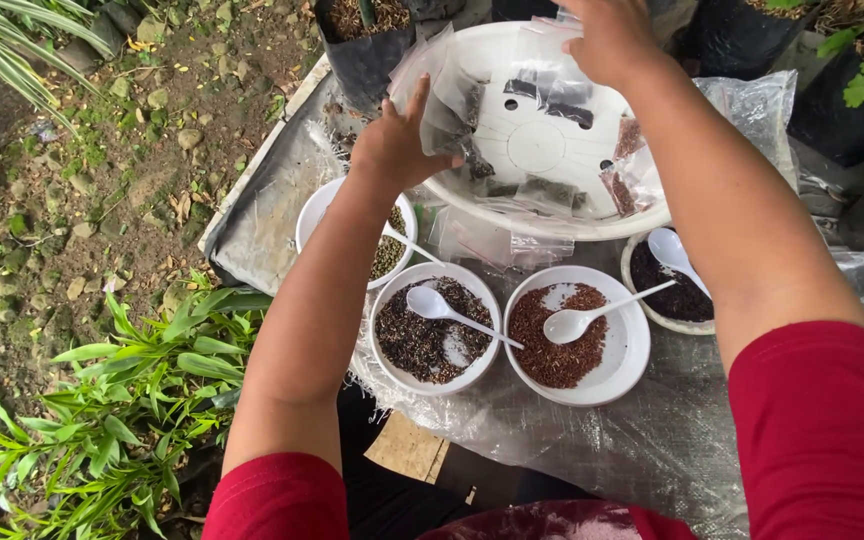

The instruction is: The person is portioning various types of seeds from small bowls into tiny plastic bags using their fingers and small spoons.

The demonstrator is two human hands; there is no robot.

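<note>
Clear seed packet (442, 95) pinched in left hand (399, 145) fingers — right hand (607, 40) fingers curled on basin (542, 140) rim

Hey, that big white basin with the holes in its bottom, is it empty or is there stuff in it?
Not empty. The white basin holds several small clear packets of dark and reddish seeds.

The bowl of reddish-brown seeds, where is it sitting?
The bowl of reddish-brown seeds sits centre-bottom in the head view, between the bowl of dark mixed seeds and the bowl of black seeds.
</note>
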